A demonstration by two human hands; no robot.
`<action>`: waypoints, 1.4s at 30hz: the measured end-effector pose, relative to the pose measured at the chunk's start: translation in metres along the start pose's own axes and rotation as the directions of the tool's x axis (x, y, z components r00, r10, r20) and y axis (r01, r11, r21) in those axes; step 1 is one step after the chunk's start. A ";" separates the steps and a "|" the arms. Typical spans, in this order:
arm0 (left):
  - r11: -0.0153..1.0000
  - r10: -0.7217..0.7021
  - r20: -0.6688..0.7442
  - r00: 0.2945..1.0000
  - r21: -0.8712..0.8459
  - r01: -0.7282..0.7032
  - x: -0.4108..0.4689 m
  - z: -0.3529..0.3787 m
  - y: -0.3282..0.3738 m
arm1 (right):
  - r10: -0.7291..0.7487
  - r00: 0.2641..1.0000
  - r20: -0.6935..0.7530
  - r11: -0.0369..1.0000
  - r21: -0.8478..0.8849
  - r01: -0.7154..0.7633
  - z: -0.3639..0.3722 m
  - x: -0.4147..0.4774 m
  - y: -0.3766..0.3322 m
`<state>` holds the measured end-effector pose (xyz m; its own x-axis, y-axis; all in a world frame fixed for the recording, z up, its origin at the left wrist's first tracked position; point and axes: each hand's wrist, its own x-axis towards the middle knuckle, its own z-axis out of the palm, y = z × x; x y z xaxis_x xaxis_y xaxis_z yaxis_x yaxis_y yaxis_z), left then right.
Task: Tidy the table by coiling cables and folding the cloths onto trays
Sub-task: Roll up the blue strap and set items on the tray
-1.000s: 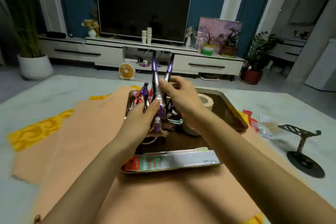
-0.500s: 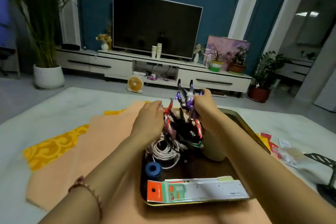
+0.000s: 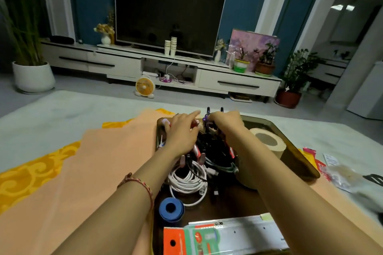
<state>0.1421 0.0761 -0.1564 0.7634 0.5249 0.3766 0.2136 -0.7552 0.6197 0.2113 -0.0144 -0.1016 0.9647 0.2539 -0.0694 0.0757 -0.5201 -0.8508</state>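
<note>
A dark tray lies on an orange cloth spread over the table. In the tray sit a coiled white cable, a heap of black, green and red cables and a purple-tipped cable bundle at the far end. My left hand rests on the heap with fingers stretched toward the tray's far left. My right hand grips the purple-tipped bundle and holds it down onto the heap.
Also in the tray are a blue tape roll, a paper roll and a flat packet at the near edge. Small packets lie on the table to the right. A TV unit stands beyond the table.
Both hands came down from holding the purple-tipped bundle upright and now press it among the cables at the tray's far end. The camera has tilted and moved closer.
</note>
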 end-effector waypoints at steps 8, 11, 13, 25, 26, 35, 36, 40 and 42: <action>0.996 0.034 0.095 0.995 0.074 -0.041 -0.008 0.000 -0.002 | -0.121 0.992 0.030 0.692 -0.714 0.106 0.008 -0.017 0.004; 0.984 0.037 0.149 0.988 0.170 -0.062 -0.006 0.001 -0.005 | -0.082 0.991 0.103 0.673 -0.728 0.131 0.012 -0.019 0.005; 0.981 0.039 0.173 0.984 0.183 -0.071 -0.006 0.001 -0.004 | -0.091 0.984 0.151 0.654 -0.736 0.174 0.007 -0.020 0.008; 0.971 0.131 -0.110 0.985 -0.184 -0.150 -0.031 -0.041 0.055 | -0.749 0.655 -0.097 0.661 -0.172 0.731 -0.065 -0.091 0.019; 0.960 0.153 -0.202 0.967 -0.203 -0.194 -0.039 -0.046 0.061 | -0.761 0.619 -0.195 0.644 -0.107 0.757 -0.072 -0.095 0.025; 0.780 0.558 -0.241 0.794 -0.173 -0.601 -0.124 -0.009 0.184 | -0.223 0.810 -0.542 0.970 -0.042 0.239 -0.179 -0.049 0.155; 0.786 0.570 -0.153 0.807 -0.184 -0.590 -0.131 0.002 0.190 | -0.250 0.792 -0.557 0.967 -0.106 0.231 -0.184 -0.048 0.162; 0.829 0.543 0.089 0.835 -0.217 -0.516 -0.151 0.048 0.195 | -0.336 0.525 -0.782 0.942 -0.272 0.197 -0.218 -0.050 0.180; 0.862 0.490 0.163 0.856 -0.236 -0.448 -0.158 0.068 0.199 | -0.211 0.456 -0.864 0.975 -0.157 0.155 -0.245 -0.048 0.200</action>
<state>0.1055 -0.1838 -0.1395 0.8579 0.0156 0.5136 -0.3019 -0.7936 0.5283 0.2421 -0.3307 -0.1405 0.6421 -0.4793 0.5984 0.2626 -0.5958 -0.7590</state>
